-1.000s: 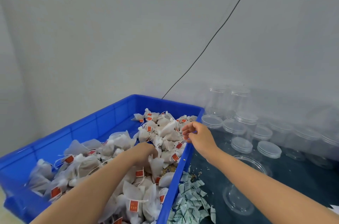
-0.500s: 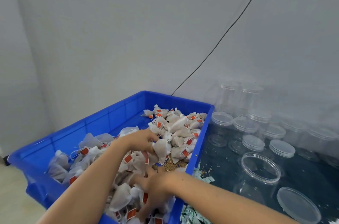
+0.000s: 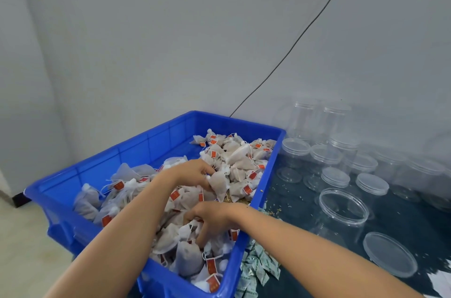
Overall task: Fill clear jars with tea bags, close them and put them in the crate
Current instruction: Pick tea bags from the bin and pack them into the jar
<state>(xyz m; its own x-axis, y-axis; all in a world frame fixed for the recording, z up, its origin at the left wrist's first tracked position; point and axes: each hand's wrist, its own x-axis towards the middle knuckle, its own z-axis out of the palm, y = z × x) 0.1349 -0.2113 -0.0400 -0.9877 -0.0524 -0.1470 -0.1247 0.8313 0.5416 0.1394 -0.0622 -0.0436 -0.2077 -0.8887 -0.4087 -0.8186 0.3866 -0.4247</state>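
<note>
A blue crate (image 3: 117, 156) holds a heap of white tea bags (image 3: 239, 158) with red tags. My left hand (image 3: 192, 172) is in the heap and pinches a tea bag (image 3: 219, 184) that hangs from its fingers. Nearer to me, my right hand (image 3: 214, 218) reaches down into the bags with curled fingers, gripping several. An open clear jar (image 3: 341, 212) stands on the dark table right of the crate, its loose lid (image 3: 390, 257) lying flat beside it.
Several closed empty clear jars (image 3: 327, 151) stand at the back right against the wall. Small green-white sachets (image 3: 258, 266) lie by the crate's right side. Loose grains dot the dark table (image 3: 292, 202). A black cable (image 3: 292, 46) runs up the wall.
My right hand has come back from the crate's far rim and dug into the near bags. My left hand has lifted a tea bag. The view has shifted right and down.
</note>
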